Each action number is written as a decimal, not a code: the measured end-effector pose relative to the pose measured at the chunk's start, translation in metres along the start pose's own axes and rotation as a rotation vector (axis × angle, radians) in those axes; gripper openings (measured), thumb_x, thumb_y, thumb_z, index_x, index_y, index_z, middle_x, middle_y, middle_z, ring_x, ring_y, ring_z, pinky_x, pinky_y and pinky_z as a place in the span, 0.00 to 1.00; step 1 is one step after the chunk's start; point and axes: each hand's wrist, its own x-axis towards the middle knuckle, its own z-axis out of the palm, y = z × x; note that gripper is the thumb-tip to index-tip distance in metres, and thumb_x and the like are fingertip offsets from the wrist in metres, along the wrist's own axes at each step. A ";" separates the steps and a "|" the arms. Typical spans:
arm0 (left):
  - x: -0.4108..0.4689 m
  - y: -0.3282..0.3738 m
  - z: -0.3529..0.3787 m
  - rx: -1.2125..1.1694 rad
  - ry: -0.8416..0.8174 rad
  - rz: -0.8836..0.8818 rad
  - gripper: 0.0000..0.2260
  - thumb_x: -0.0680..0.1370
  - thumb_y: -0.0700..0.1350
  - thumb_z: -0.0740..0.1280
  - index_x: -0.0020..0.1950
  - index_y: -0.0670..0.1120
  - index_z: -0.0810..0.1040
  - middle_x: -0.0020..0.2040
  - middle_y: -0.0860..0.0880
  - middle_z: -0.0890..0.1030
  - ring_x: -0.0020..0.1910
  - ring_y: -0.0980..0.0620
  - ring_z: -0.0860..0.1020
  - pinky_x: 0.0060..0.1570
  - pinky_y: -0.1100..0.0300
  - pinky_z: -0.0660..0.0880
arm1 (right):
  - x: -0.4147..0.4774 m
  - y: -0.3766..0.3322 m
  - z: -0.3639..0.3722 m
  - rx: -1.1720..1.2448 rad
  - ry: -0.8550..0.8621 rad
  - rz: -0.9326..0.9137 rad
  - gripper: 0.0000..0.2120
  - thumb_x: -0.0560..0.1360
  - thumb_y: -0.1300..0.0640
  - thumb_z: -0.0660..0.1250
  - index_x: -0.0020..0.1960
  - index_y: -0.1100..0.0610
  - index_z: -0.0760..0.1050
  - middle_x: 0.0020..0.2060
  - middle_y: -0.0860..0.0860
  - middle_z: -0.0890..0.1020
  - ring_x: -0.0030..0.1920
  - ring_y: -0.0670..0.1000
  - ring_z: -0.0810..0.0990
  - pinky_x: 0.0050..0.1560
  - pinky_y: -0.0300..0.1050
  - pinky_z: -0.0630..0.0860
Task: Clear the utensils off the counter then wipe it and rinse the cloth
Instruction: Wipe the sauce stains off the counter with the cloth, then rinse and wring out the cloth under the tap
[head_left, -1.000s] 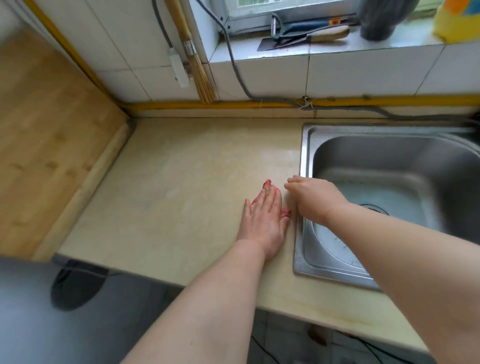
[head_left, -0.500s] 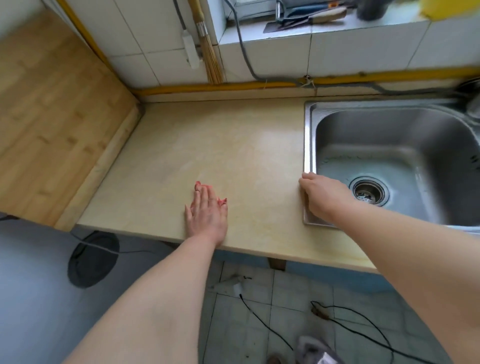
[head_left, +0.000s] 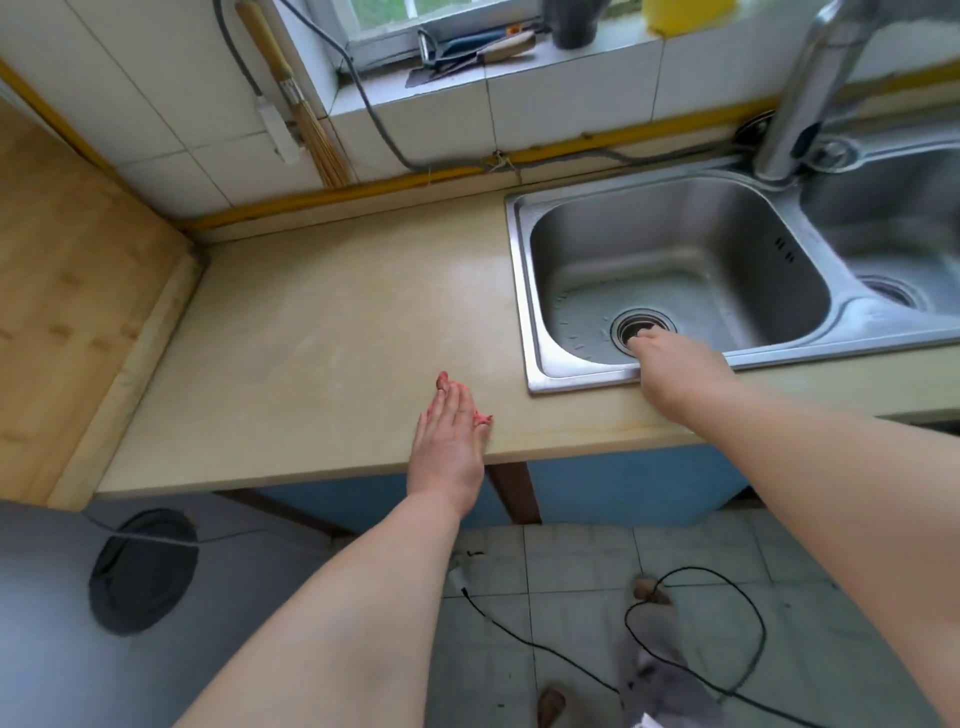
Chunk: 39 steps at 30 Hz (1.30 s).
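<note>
The beige counter (head_left: 337, 322) lies bare, with no utensils and no cloth on it. My left hand (head_left: 449, 447) rests flat at the counter's front edge, fingers straight and together, holding nothing. My right hand (head_left: 670, 358) reaches over the front rim of the left sink basin (head_left: 675, 249), its fingertips curled down by the drain (head_left: 644, 325). The fingers point away from me, so I cannot see whether they hold anything. Knives and a peeler (head_left: 478, 49) lie on the window sill.
A bamboo cutting board (head_left: 67, 291) leans at the counter's left end. A brush (head_left: 306, 119) hangs on the tiled wall. The tap (head_left: 800, 104) stands between the left basin and a second basin (head_left: 893, 234). Cables (head_left: 701, 597) trail on the floor.
My left hand slid from beside the sink to the counter's front edge. My right hand moved from the sink's left rim over the front rim toward the drain. The view pulled back.
</note>
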 end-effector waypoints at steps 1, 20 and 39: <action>-0.003 0.008 0.003 -0.010 0.010 0.025 0.25 0.85 0.52 0.47 0.80 0.46 0.45 0.80 0.49 0.43 0.78 0.55 0.42 0.74 0.61 0.37 | -0.005 0.004 0.001 0.002 0.000 0.007 0.15 0.75 0.68 0.52 0.58 0.59 0.72 0.58 0.54 0.74 0.58 0.59 0.76 0.49 0.49 0.71; 0.001 0.255 0.089 -0.078 0.014 0.464 0.21 0.84 0.40 0.52 0.78 0.43 0.56 0.79 0.48 0.53 0.79 0.49 0.48 0.74 0.55 0.42 | -0.061 0.190 -0.022 0.040 -0.007 0.110 0.20 0.74 0.68 0.52 0.62 0.56 0.71 0.62 0.52 0.72 0.62 0.56 0.74 0.50 0.48 0.72; 0.050 0.365 0.053 -0.566 -0.251 0.111 0.14 0.80 0.53 0.57 0.51 0.45 0.77 0.45 0.48 0.84 0.44 0.48 0.81 0.36 0.57 0.75 | -0.030 0.316 -0.052 0.111 -0.060 0.154 0.19 0.75 0.66 0.54 0.63 0.57 0.72 0.62 0.54 0.75 0.60 0.61 0.75 0.58 0.52 0.74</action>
